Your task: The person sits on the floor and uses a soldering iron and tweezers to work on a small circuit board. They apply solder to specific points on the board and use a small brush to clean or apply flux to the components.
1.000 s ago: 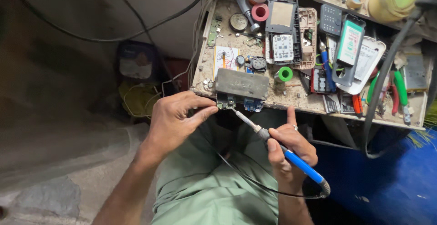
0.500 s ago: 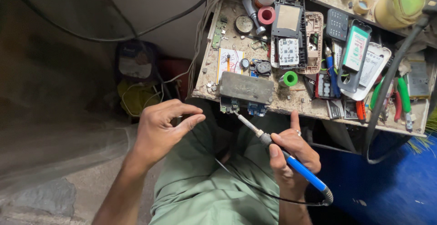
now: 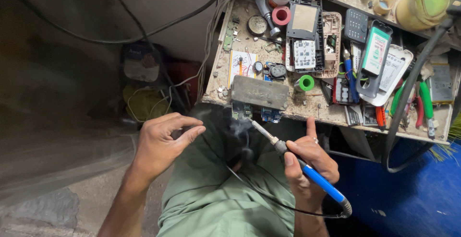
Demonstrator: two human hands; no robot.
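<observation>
My right hand (image 3: 307, 167) grips a soldering iron with a blue handle (image 3: 319, 182). Its metal tip (image 3: 252, 122) points up-left at small circuit boards (image 3: 242, 110) that hang over the front edge of the workbench (image 3: 312, 110), under a grey rectangular block (image 3: 260, 92). A wisp of smoke rises by the tip. My right index finger points up at the bench edge. My left hand (image 3: 161, 143) hovers to the left above my green-clad lap, thumb and index curled close together. I see nothing between them.
The bench holds phone parts, a keypad (image 3: 304, 53), a phone with a green screen (image 3: 375, 52), a green tape roll (image 3: 304, 83), a pink roll (image 3: 281, 15), screwdrivers and green-handled pliers (image 3: 425, 100). Cables run along the wall at left. A thick black hose (image 3: 401, 117) loops down at right.
My left hand has come off the grey block and drawn back down-left, away from the bench. The iron stays at the boards, and smoke now shows near its tip.
</observation>
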